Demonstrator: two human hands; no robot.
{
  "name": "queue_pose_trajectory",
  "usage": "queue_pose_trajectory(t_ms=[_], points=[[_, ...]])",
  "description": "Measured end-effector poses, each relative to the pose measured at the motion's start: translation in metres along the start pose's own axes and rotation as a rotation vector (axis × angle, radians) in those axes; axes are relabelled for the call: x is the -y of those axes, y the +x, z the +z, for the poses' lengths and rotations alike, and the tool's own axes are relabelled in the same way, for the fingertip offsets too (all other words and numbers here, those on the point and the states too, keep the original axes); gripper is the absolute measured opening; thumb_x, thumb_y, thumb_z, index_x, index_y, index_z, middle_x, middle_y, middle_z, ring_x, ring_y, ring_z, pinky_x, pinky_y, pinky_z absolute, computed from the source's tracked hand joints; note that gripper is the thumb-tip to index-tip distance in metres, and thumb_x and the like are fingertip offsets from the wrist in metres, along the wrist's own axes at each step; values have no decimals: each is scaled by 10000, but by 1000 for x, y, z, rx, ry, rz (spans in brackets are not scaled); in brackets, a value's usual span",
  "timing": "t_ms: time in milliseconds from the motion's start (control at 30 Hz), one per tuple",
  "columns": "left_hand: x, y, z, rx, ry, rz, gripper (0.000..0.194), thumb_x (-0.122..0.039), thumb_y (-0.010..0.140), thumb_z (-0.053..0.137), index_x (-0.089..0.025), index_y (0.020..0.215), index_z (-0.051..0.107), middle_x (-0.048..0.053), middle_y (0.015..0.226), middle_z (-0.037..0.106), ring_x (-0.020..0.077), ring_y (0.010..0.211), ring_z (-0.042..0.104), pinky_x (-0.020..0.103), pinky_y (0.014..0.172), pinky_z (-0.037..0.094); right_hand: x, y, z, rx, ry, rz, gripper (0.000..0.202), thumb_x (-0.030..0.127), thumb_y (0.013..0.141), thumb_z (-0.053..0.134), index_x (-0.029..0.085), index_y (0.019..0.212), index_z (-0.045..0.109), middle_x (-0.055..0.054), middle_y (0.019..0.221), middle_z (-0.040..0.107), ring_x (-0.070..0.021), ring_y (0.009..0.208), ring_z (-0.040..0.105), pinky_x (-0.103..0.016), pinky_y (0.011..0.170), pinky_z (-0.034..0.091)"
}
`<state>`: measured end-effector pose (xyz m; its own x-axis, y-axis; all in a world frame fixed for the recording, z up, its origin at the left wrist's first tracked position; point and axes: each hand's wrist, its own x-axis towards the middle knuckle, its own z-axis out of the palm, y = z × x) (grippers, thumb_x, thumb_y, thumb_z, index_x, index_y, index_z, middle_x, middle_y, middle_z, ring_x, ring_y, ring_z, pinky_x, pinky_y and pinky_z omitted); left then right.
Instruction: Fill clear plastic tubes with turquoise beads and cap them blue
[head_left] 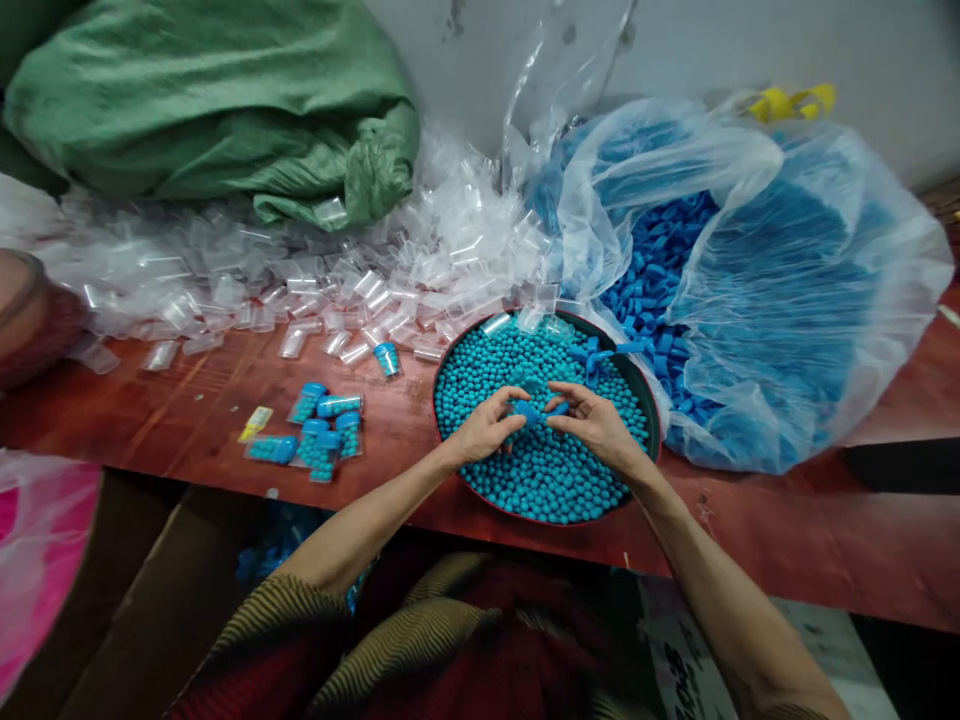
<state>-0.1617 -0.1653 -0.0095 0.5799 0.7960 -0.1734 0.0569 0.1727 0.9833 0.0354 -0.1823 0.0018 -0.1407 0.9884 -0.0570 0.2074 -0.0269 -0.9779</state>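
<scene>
Above a round tub (654, 430) of turquoise beads (547, 485), my two hands face each other. My left hand (491, 425) is closed, thumb and fingers pinching a small blue plastic cap (527, 412). My right hand (592, 425) pinches a blue piece (557, 409) close beside it; whether the two blue parts are joined is unclear. Blue caps (592, 355) and a few clear plastic cups (531, 318) lie on the beads at the tub's far side. Left of the tub, several capped cups filled with beads (321, 440) lie grouped together.
A heap of clear cups (375, 300) spreads along the back of the red table (202, 410). Behind it rests a green sack (217, 100). An open clear bag (795, 300) of blue caps stands right of the tub. A yellow-and-clear piece (256, 424) lies at left.
</scene>
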Motion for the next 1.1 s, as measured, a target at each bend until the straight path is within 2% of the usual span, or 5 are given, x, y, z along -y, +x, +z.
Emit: queue_pose_trajectory(t_ms=[200,433,633,867,1100], points=[[-4,-2,8,-67,44,63,546,-291,847,495,-219,1360,322,-40,698,508,54,456,446,174,428,397,4,-3,24,-192,-25,15,416,373,771,598,184,1141,604,-74,968,702,-194,795,649,-369,752,530],[-8,-6,13,-176,42,138,497,-261,833,487,-183,1320,423,11,828,583,98,618,474,232,617,450,6,-20,44,-44,-592,-261,731,450,782,598,122,1388,352,-192,1324,496,-312,1198,502,-477,936,463],[-18,-11,19,-178,-67,131,402,-195,766,542,-178,1165,505,21,955,591,116,773,527,241,761,446,4,-24,58,-228,-778,-385,759,462,768,599,97,1361,296,-204,1112,565,-312,943,618,-446,716,547],[-24,-13,28,-267,-60,87,221,-172,783,519,-169,1003,538,-16,758,535,93,668,480,202,634,408,1,-26,67,-395,-924,-520,740,514,766,551,35,1285,331,-217,979,584,-309,809,630,-385,550,536],[-8,-15,26,-333,180,105,210,-212,820,492,-186,1019,554,-29,715,503,98,624,459,218,605,391,-3,-27,80,-280,-930,-328,706,483,789,528,56,1320,339,-200,997,586,-295,784,627,-377,539,521]])
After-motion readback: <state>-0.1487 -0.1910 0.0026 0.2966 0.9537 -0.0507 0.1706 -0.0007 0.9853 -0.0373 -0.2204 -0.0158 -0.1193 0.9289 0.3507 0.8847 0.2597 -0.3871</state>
